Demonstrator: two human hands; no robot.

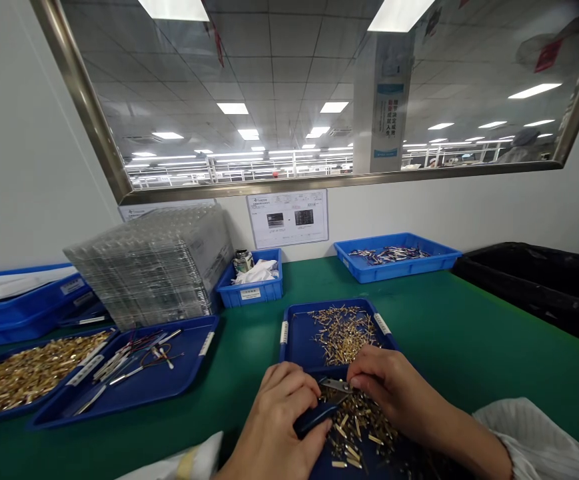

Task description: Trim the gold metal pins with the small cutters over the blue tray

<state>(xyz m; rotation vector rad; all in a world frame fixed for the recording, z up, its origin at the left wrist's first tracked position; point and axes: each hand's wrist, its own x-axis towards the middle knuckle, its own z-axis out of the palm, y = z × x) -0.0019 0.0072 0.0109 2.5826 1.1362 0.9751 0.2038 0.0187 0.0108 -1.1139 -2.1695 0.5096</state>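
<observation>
My left hand (280, 417) is closed round the dark blue handle of a small cutter (325, 402), held over a blue tray (295, 333) of small gold metal pins (342, 331). My right hand (386, 385) is pinched at the tool's metal jaws, its fingertips closed on something too small to make out. More loose gold pins (356, 433) lie under both hands at the near end of the tray.
To the left lie a blue tray of tweezers and wires (134, 367) and a tray of gold parts (24, 373). A stack of clear plastic trays (156, 267) stands behind them. Small blue bins (252, 283) (396, 257) sit by the wall, and a black bin (544, 280) stands at right.
</observation>
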